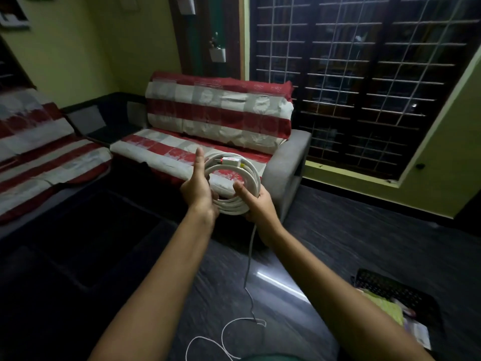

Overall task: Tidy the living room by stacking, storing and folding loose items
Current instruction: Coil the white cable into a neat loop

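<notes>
A white cable coil (238,201) with a small white plug block (230,161) at its top is held up in front of me, level with the sofa seat. My left hand (198,187) holds the coil's left side, thumb pointing straight up. My right hand (256,201) grips the coil's lower right, thumb over the loops. A loose tail of the cable (248,269) hangs from the coil and curls on the dark floor near my feet.
A sofa with a red-and-white striped cover (208,121) stands straight ahead, a second one (39,152) at the left. A dark low table (78,243) sits at lower left. A black basket (395,295) with cloth and papers lies at lower right. A barred window fills the right wall.
</notes>
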`<state>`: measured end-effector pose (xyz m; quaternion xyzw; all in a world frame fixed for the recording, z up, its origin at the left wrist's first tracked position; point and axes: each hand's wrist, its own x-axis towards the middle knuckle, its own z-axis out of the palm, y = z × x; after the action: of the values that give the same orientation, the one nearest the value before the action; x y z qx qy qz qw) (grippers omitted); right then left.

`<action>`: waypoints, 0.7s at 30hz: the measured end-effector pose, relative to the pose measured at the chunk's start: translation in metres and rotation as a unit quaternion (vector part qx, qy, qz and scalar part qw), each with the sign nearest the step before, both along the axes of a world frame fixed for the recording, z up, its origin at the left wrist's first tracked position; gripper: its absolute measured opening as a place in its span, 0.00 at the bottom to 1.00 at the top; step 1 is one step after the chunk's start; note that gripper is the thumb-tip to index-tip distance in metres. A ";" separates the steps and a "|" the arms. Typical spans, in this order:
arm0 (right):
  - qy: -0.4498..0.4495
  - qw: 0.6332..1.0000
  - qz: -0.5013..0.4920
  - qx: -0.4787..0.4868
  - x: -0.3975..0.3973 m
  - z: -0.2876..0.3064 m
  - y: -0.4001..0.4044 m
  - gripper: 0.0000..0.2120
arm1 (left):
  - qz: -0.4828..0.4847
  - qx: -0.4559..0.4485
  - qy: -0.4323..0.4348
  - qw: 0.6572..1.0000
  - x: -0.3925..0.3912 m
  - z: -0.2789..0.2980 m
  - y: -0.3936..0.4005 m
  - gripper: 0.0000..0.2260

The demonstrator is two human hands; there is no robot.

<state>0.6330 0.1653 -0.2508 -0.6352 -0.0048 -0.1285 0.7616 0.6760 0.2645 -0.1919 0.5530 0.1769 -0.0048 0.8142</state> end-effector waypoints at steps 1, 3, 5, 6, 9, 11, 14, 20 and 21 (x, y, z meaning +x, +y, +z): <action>-0.017 0.999 -0.033 0.024 -0.001 0.000 0.003 0.17 | 0.015 -0.024 0.007 1.000 -0.003 -0.001 -0.002 0.21; -0.031 0.996 -0.079 0.008 -0.003 -0.001 0.005 0.11 | 0.034 -0.065 0.014 0.997 -0.005 -0.003 -0.004 0.22; -0.030 0.994 -0.097 -0.047 -0.001 -0.005 0.002 0.10 | 0.043 -0.091 0.010 0.995 -0.007 -0.008 -0.004 0.22; -0.029 0.991 -0.105 -0.081 0.001 -0.005 0.001 0.09 | 0.044 -0.098 0.008 0.994 -0.008 -0.012 -0.005 0.22; -0.033 0.975 -0.123 -0.184 0.006 -0.001 -0.007 0.07 | 0.026 -0.129 0.009 0.991 -0.010 -0.019 -0.004 0.21; -0.024 0.963 -0.106 -0.245 0.007 0.004 -0.015 0.08 | -0.021 -0.136 0.000 0.991 -0.006 -0.028 0.002 0.23; 0.011 0.935 -0.061 -0.349 0.012 0.015 -0.028 0.11 | -0.041 0.059 -0.098 0.992 0.001 -0.044 0.013 0.31; 0.040 0.764 0.119 -0.632 0.027 0.054 -0.028 0.08 | -0.188 0.553 -0.451 0.674 0.004 -0.013 0.018 0.42; 0.021 0.740 0.149 -0.655 0.028 0.057 -0.026 0.09 | -0.258 0.578 -0.429 0.645 0.006 -0.011 0.014 0.44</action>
<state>0.6610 0.1389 -0.1933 -0.9712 -0.1665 0.0344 0.1670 0.6819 0.2788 -0.2027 0.8747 -0.3750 0.1257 0.2802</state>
